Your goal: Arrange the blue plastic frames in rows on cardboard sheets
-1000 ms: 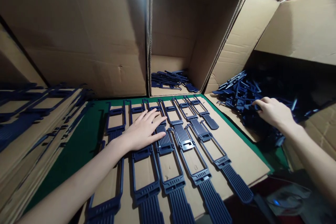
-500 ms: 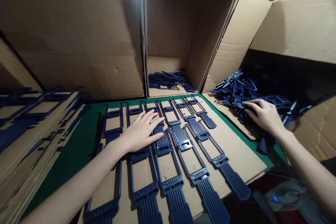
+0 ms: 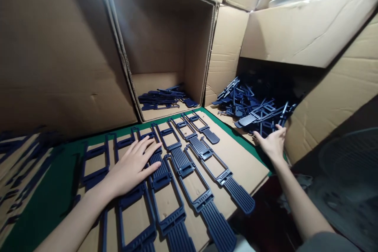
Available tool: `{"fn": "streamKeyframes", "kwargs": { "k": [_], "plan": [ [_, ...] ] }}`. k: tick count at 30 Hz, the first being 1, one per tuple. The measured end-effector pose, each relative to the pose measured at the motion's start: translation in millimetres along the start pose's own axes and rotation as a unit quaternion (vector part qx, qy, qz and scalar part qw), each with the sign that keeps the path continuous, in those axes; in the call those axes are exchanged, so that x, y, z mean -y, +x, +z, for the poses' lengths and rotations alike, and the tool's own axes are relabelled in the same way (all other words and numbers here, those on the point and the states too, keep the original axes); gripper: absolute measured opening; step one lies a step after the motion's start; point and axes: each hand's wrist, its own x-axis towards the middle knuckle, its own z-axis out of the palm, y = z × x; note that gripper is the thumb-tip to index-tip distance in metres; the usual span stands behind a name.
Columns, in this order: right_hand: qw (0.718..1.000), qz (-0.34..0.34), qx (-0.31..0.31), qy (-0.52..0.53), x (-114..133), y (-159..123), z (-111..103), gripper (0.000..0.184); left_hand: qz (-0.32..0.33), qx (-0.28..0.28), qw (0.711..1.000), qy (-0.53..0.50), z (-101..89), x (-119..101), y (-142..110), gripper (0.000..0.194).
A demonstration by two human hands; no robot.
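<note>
in the head view, the left hand [image 3: 131, 169] lies palm down with its fingers spread, over the dark blue plastic parts [image 3: 240, 195] set out on a cardboard sheet [image 3: 242, 153]. these parts lie flat in two rows, side by side, each with an open rectangular frame and a ribbed tongue pointing toward the person. the far row's tongues reach between the frames of the near row, and the forearm hides some parts on the left. the sheet rests on a green tabletop [image 3: 73, 149].

the right hand [image 3: 272, 145] is at the near edge of a loose heap [image 3: 242, 98] of similar parts, on the person's right. its thumb and forefinger stand apart, with no part pinched between them; whether the fingertips touch the heap, i cannot tell. just beyond that hand, one paler-looking part [image 3: 247, 120] lies on top, its tongue toward the left.

behind the sheet, an open cardboard box [image 3: 153, 27] holds a smaller pile [image 3: 165, 96] of the parts. at the far left is a layered stack [image 3: 23, 173] of cardboard and blue parts, somewhat blurred.
</note>
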Motion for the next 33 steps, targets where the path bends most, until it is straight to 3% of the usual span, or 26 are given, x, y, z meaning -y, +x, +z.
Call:
{"fn": "streamKeyframes", "kwargs": {
  "k": [6,11,16,19,23,26,29,33],
  "plan": [
    [0.994,0.099,-0.028,0.036,17.5,6.8,3.4,0.078,-0.002,0.007,1.0,0.01,-0.5,2.4,1.7,0.059],
    [0.983,0.148,-0.019,0.104,28.3,13.8,11.1,0.083,0.004,0.01,1.0,0.004,-1.5,2.4,0.9,0.058],
    [0.972,0.144,-0.005,0.187,28.2,20.7,24.7,0.063,-0.007,0.029,1.0,-0.003,-5.5,10.7,4.3,0.058],
    [0.97,0.133,0.008,0.203,24.7,19.5,27.7,0.06,-0.013,0.05,0.999,0.017,-25.2,-1.2,24.7,0.063],
    [0.966,0.121,0.016,0.229,24.2,13.3,23.1,0.066,0.055,0.068,0.995,0.044,-60.2,-65.3,88.3,0.068],
    [0.957,0.124,0.025,0.26,27.0,9.5,17.4,0.067,0.143,0.066,0.986,0.048,-65.3,-134.2,152.1,0.071],
    [0.948,0.131,0.033,0.288,26.4,9.2,13.3,0.063,0.177,0.081,0.98,0.039,-45.3,-195.3,211.5,0.088],
    [0.925,0.126,0.039,0.355,14.7,13.0,10.1,0.055,0.131,0.065,0.989,-0.027,-4.0,-250.2,264.9,0.119]
  ]
}}
